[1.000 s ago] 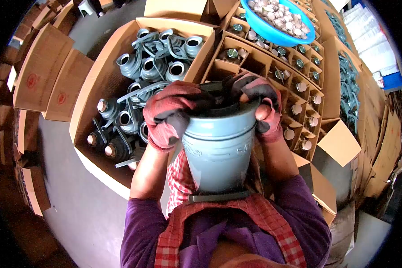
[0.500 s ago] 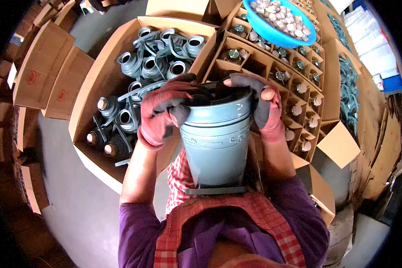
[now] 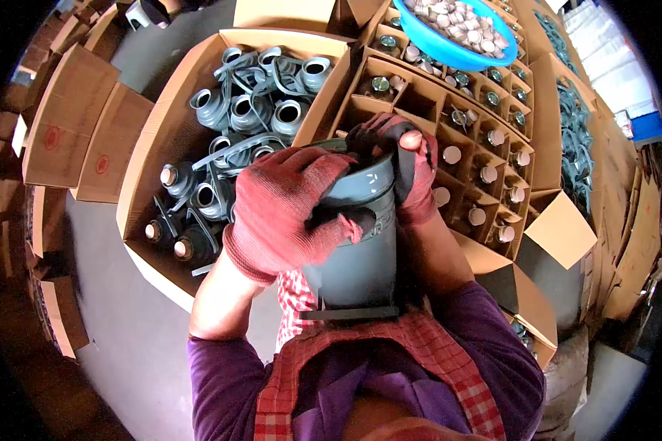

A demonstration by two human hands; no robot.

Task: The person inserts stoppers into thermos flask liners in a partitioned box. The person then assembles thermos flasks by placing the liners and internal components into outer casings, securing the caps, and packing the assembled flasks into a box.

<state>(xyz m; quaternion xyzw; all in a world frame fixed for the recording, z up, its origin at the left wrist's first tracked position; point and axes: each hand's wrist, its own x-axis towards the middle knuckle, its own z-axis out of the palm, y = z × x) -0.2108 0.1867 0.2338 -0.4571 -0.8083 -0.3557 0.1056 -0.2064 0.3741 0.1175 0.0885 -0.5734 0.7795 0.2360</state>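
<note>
A blue-grey bucket-shaped pot point(image 3: 357, 272) with an embossed band stands upright against the checked apron, with a dark flat strip point(image 3: 349, 314) across its lower end. My left hand point(image 3: 290, 213), in a red and black glove, is closed on the left of its rim, fingers over the top and thumb against the outside wall. On the right of the rim my right hand point(image 3: 412, 165) is closed too, its bare thumb tip poking out of the glove. My hands hide most of the mouth and whatever is inside.
Ahead on the left, a cardboard box point(image 3: 158, 132) holds several grey bottle-like parts with straps. To the right stands a divided carton point(image 3: 419, 103) of capped bottles, with a blue basin point(image 3: 449, 55) of caps above it. More boxes point(image 3: 70, 121) stand at far left.
My left hand has turned over and come further across the front of the pot, covering part of the embossed band. My right hand has moved slightly left along with the rim.
</note>
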